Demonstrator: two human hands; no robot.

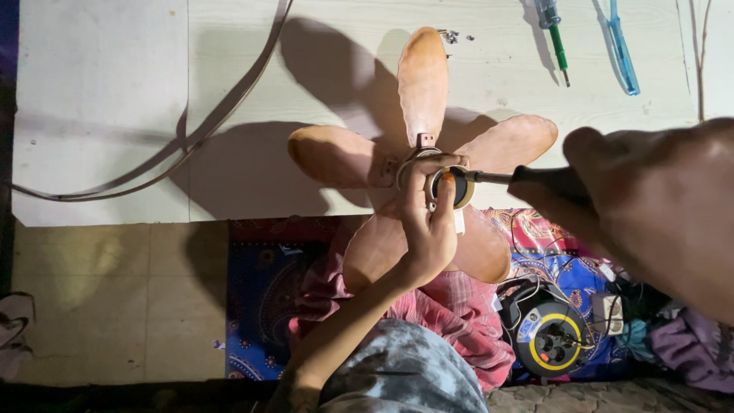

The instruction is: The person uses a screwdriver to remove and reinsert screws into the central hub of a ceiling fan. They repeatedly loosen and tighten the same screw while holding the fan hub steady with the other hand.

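While the left hand (424,222) is closing its fingers around the hub (451,186) at the middle of the fan blade (423,80), the right hand (657,206) is gripping the dark handle of a screwdriver (535,180) in a closed fist and pressing its shaft sideways into the hub. The fan blade is lying half on the pale board (99,107) and half out over the person's lap, its five brownish paddles spreading like petals. It is probably light, thin plastic, stiff enough to keep its shape but likely to flex or crack at the paddle tips, so the thick centre, where the left hand is already sitting, looks like the safest place to hold it. The paddles seem smooth and dusty, and could slip.

Underneath, the board is lying flat on a tiled floor (92,306), with a flat strap (191,130) curling across it, two more screwdrivers (589,42) resting near its far edge and a few small screws (451,34) just beyond the top paddle. A patterned cloth (260,298) is covering the floor beside the lap, and a cable reel (550,336) is sitting near the right forearm. Hard light is throwing deep shadows.
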